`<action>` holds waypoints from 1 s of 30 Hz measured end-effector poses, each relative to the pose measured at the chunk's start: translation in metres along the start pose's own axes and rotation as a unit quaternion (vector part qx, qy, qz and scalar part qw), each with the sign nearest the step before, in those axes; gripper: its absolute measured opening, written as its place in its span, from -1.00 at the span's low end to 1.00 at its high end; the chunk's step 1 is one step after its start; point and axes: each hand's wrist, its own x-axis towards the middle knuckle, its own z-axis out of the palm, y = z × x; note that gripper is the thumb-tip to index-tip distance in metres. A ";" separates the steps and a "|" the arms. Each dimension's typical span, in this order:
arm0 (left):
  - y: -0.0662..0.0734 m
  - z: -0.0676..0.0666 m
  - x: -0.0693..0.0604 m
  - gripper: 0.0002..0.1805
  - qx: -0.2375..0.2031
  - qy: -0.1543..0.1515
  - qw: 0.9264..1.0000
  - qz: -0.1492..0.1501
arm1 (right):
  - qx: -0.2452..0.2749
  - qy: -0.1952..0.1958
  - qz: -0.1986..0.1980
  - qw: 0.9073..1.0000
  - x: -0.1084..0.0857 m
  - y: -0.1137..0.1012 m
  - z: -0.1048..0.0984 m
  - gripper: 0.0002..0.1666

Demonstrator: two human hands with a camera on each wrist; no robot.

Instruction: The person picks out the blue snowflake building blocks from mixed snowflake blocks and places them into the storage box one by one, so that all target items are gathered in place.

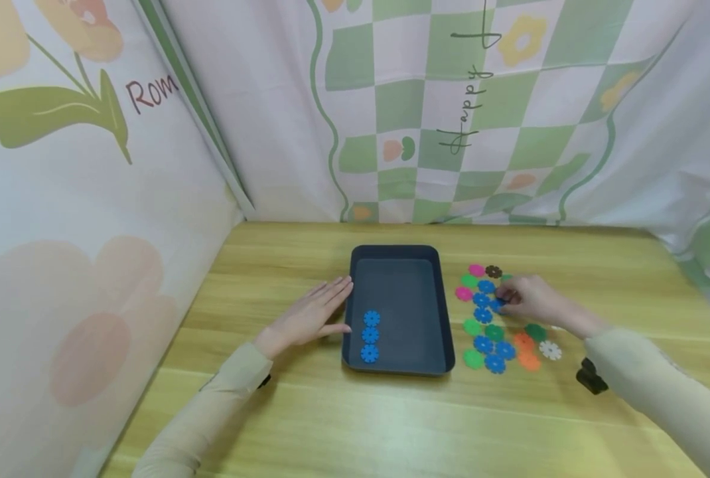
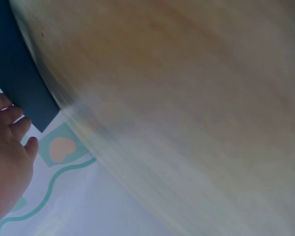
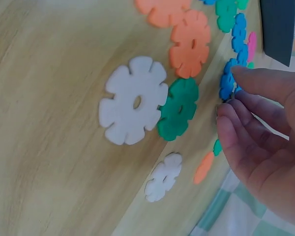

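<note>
My left hand (image 1: 308,313) rests with straight fingers against the left rim of a dark tray (image 1: 399,318); in the left wrist view the hand (image 2: 11,152) lies along the tray's side wall (image 2: 24,73). Three blue snowflake discs (image 1: 370,335) lie in a column at the tray's lower left. Right of the tray, my right hand (image 1: 534,302) pinches a blue snowflake disc (image 1: 497,305) at the edge of the loose pieces. The right wrist view shows the thumb and fingers of this hand (image 3: 265,120) at the blue disc (image 3: 227,81), partly hiding it.
Other blue discs (image 1: 495,363), green discs (image 1: 473,359), pink discs (image 1: 464,294), orange discs (image 1: 529,360), a brown disc (image 1: 494,272) and a white disc (image 1: 550,350) lie scattered on the wooden table (image 1: 307,418). A patterned curtain (image 1: 468,133) hangs behind.
</note>
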 end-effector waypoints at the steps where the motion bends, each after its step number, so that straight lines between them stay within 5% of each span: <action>1: 0.000 0.000 0.000 -0.02 -0.001 0.000 1.000 -0.001 | -0.002 0.002 -0.002 1.000 0.000 0.001 0.000 -0.73; 18: 0.002 -0.002 -0.001 -0.03 0.004 0.002 1.000 0.004 | -0.005 -0.026 0.041 0.999 -0.002 0.001 0.002 -0.68; 30: 0.002 -0.004 -0.002 -0.02 0.001 0.001 1.000 0.005 | -0.011 -0.022 0.021 0.999 0.001 0.000 0.004 -0.74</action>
